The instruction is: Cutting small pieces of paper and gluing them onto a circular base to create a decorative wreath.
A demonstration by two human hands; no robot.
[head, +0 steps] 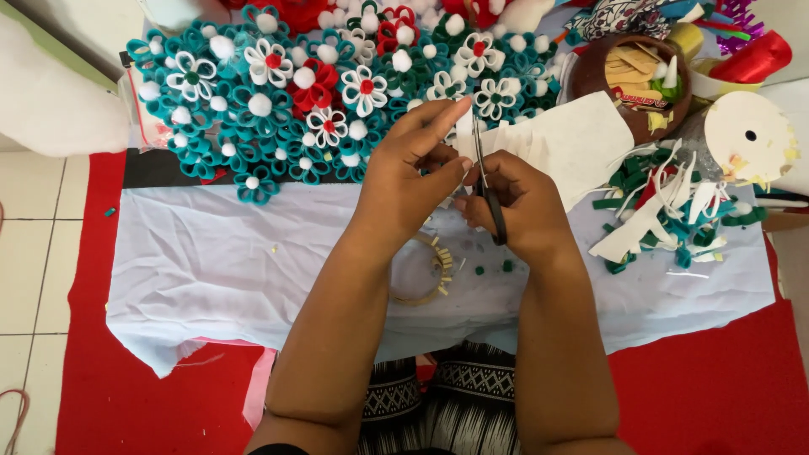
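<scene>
My right hand (516, 202) grips black-handled scissors (487, 181), blades pointing up and away from me. My left hand (413, 164) pinches a small white strip of felt (463, 135) at the blades, fingers stretched toward the top. Both hands hover over a white cloth (219, 261) spread on a red mat (716, 379). Just beneath my wrists lies a roll of tape (425, 271) with small pieces stuck along its rim.
A pile of teal, white and red felt flowers (295, 93) with pompom centres fills the far side. A brown bowl (590, 72) of bits, a white felt sheet (581, 139), a pale disc (746, 135) and felt scraps (674, 215) lie right. Tiled floor (34, 253) lies left.
</scene>
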